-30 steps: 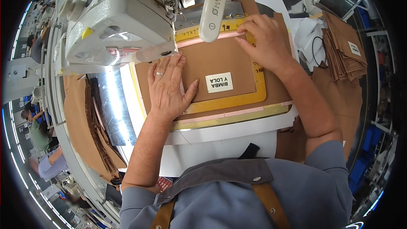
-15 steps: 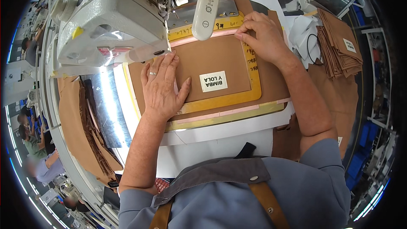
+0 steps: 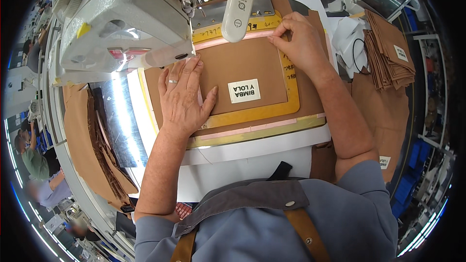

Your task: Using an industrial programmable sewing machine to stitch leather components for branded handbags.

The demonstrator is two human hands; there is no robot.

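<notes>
My left hand (image 3: 182, 94) lies with fingers stretched out on the brown panel (image 3: 223, 68), beside the white sewing machine head (image 3: 121, 14), whose needle area is near my fingertips. A yellow template frame (image 3: 252, 116) surrounds the panel, which bears a white label (image 3: 244, 90). My right hand (image 3: 296, 43) pinches a pink strip (image 3: 233, 39) at the frame's upper right, thumb and forefinger together. A white elongated device (image 3: 238, 5) hangs above the panel's top edge, and a grey metal plate (image 3: 213, 19) lies behind the frame.
Brown folded pieces are stacked at the right (image 3: 388, 53) beside crumpled white material (image 3: 349, 48). More brown pieces (image 3: 80, 136) lie at the left next to a steel plate (image 3: 116, 121). Blue bins (image 3: 407, 184) stand beyond the right edge. Co-workers (image 3: 36, 160) work at the far left.
Both hands and the panel appear slightly further left and up in the picture. My right thumb and forefinger have come closer together on the pink strip.
</notes>
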